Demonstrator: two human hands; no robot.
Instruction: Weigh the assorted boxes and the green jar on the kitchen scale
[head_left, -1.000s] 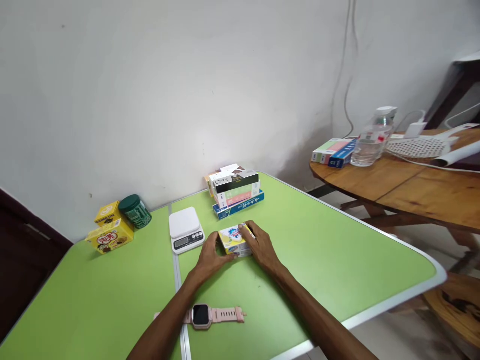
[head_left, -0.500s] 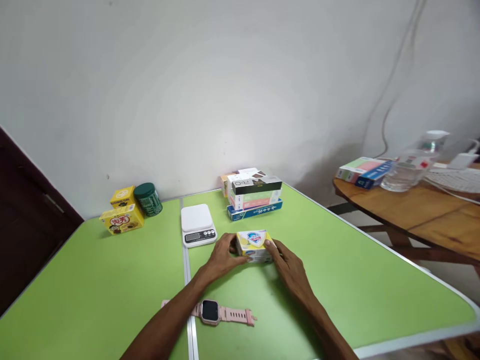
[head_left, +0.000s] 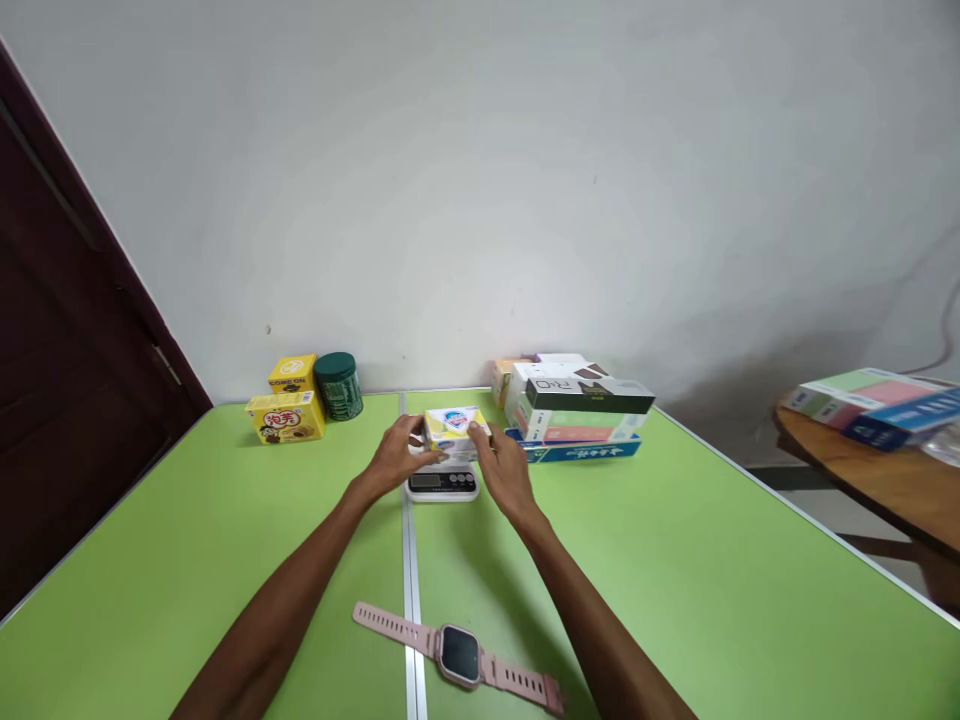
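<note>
A small yellow and white soap box (head_left: pixel 453 428) is held between both hands just above the white kitchen scale (head_left: pixel 442 483). My left hand (head_left: pixel 395 457) grips its left end and my right hand (head_left: pixel 504 470) grips its right end. I cannot tell whether the box touches the scale's platform. The scale's display and buttons show below the box. A pink smartwatch (head_left: pixel 459 656) lies flat near the table's front edge, between my forearms.
The green folding table (head_left: pixel 690 560) carries a stack of boxes (head_left: pixel 577 410) right of the scale. Two yellow boxes (head_left: pixel 289 405) and a dark green can (head_left: pixel 338 385) stand at the back left. A wooden table with boxes (head_left: pixel 870 400) is at the right.
Both hands have lifted the soap box off the table and carried it back and left, over the scale. The view has turned to the left.
</note>
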